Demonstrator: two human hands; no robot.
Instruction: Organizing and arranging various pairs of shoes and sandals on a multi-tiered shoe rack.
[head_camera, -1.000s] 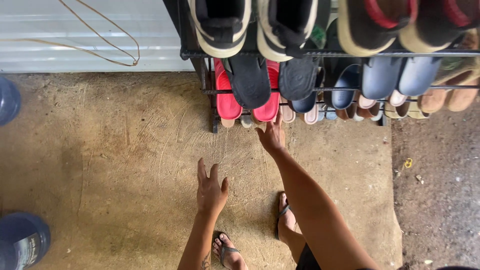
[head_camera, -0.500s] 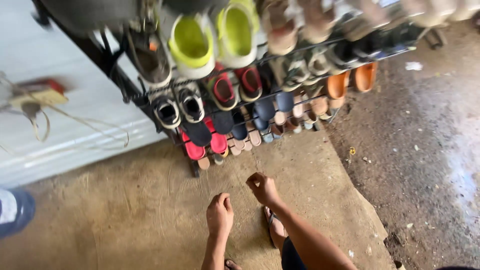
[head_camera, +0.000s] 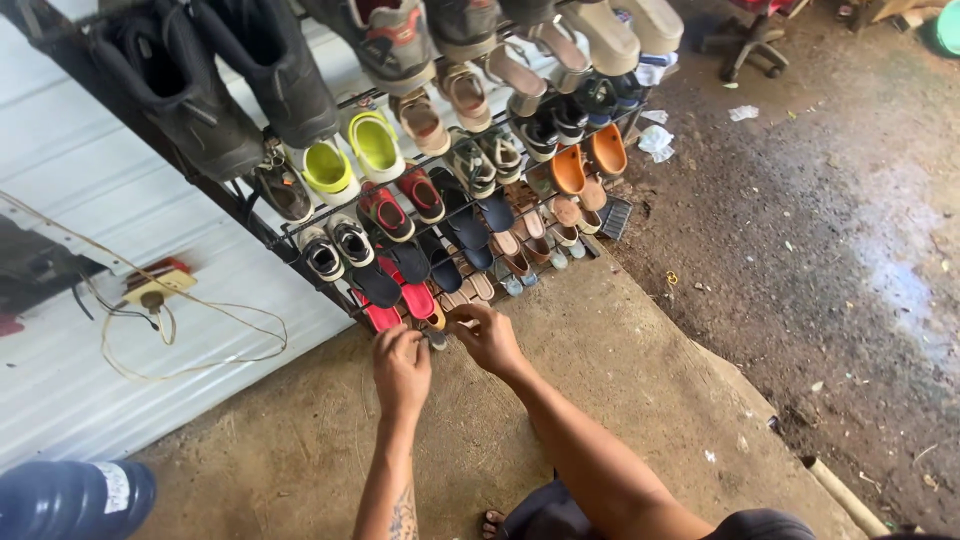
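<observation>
My left hand (head_camera: 401, 368) and my right hand (head_camera: 489, 339) both reach to the lowest tier of a black metal shoe rack (head_camera: 290, 232) that stands against the wall. Their fingers are bent at the row of red slippers (head_camera: 412, 300) and tan sandals (head_camera: 470, 290). The fingertips hide what they touch, so a grip cannot be told. Higher tiers carry lime green clogs (head_camera: 350, 155), orange clogs (head_camera: 590, 160), sneakers and black boots (head_camera: 200, 90). My knees are bent low over the concrete slab (head_camera: 620, 360).
A white corrugated wall (head_camera: 70, 380) with a loose wire and a socket (head_camera: 155, 285) is at left. A blue water bottle (head_camera: 60, 500) lies at the bottom left. Dirt ground (head_camera: 850, 250) with paper litter (head_camera: 655, 140) and a chair base (head_camera: 745, 40) lies to the right.
Both hands have moved forward from above the floor to the rack's lowest tier. The view has tilted up and swung, so much more of the rack shows.
</observation>
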